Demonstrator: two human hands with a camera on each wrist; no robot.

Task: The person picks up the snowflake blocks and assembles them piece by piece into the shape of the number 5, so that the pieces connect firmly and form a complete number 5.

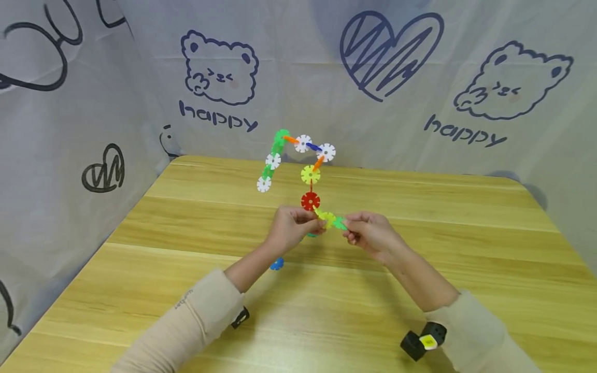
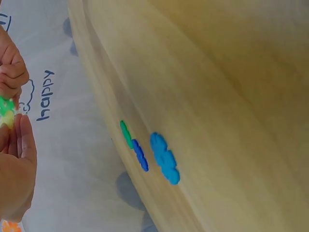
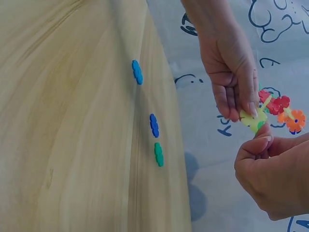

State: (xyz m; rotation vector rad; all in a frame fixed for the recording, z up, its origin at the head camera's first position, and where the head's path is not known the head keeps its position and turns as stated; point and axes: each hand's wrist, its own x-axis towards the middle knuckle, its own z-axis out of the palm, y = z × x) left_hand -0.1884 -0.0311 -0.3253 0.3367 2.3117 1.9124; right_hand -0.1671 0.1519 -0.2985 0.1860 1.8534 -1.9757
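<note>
A chain of notched plastic snowflake discs, with a red disc (image 1: pixel 310 201) in it, rises from the hands and bends over toward the left. My left hand (image 1: pixel 294 225) pinches a yellow disc (image 1: pixel 328 219) near the chain's lower end. At that end a green disc (image 1: pixel 339 223) sits against the yellow one, pinched between thumb and finger of my right hand (image 1: pixel 373 233). In the right wrist view the yellow disc (image 3: pixel 253 120) shows between both hands, its far side partly covered by fingers. Whether the green disc's slot is fully seated cannot be made out.
Loose discs lie flat on the wooden table (image 1: pixel 466 233): a light blue one (image 2: pixel 164 158), a dark blue one (image 2: pixel 140 154) and a green one (image 2: pixel 126 134). A drawn-on white cloth (image 1: pixel 303 93) hangs behind the table. A black device (image 1: pixel 422 342) is at the right sleeve.
</note>
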